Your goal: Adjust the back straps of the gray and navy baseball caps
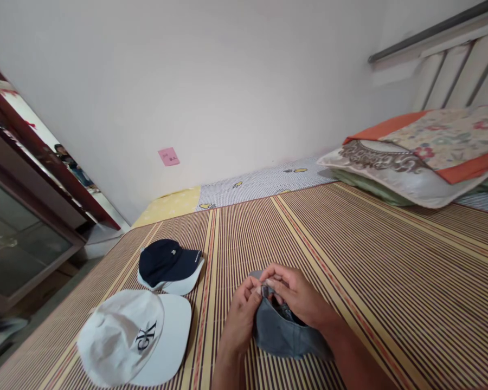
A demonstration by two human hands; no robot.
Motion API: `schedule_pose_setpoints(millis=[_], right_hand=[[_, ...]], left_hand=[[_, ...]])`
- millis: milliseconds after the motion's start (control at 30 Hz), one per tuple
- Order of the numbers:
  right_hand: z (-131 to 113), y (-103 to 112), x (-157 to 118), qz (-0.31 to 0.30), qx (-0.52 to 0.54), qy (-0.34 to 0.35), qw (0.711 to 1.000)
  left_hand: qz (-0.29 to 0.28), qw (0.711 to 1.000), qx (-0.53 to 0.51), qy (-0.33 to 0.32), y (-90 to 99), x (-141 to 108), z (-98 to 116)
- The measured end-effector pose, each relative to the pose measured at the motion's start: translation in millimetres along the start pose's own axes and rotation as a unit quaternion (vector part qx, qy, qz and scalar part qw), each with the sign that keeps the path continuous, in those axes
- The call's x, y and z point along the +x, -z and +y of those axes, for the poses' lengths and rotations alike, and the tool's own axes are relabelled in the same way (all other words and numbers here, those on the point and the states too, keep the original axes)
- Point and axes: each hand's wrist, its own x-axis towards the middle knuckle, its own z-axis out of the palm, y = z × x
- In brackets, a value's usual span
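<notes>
A grey baseball cap (280, 336) lies on the striped bamboo mat (244, 244), its opening partly facing up. My left hand (246, 303) pinches the cap's back strap near a small dark buckle (264, 291). From the other side, my right hand (290, 290) has its fingers closed on the same strap, with the forearm passing over the cap's edge. The fingers hide part of the strap. To the left sit a white cap (117, 336) with black letters and a navy cap (162, 262) stacked on a pale one (183, 286).
Pillows (390, 168) under an orange floral cloth (463, 135) rest at the back right, near a radiator (467, 70). A pink note (168, 156) is stuck on the wall (244, 81). At the left stand a glass-fronted cabinet (20, 233) and a doorway with a person (73, 165) beyond.
</notes>
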Motion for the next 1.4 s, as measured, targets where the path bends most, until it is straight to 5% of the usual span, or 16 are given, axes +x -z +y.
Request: schedule_pose_setpoints(millis=[200,467,800,1100,1400], right_hand=[[-13.2,5.8,-0.9,-0.003,-0.057,0.061,0.997],[-10.1,5.0,-1.1,-0.013,-0.036,0.073,0.997],[-8.5,11.1,-2.8,-0.064,0.152,0.051,0.985],[-5.0,14.9,-1.4,0.015,0.287,0.005,0.958],[-15.3,31.1,-9.4,-0.029,0.103,-0.012,0.994]], left_hand=[[0.052,0.997,-0.059,-0.009,2.5,3.0,-5.2],[0.031,0.999,-0.045,0.005,0.9,3.1,-5.2],[-0.071,0.997,0.018,0.037,-1.5,-2.7,0.3],[-0.081,0.992,0.071,0.064,0.4,-3.6,-0.7],[-0.077,0.995,-0.004,0.069,-0.8,-1.4,-6.4]])
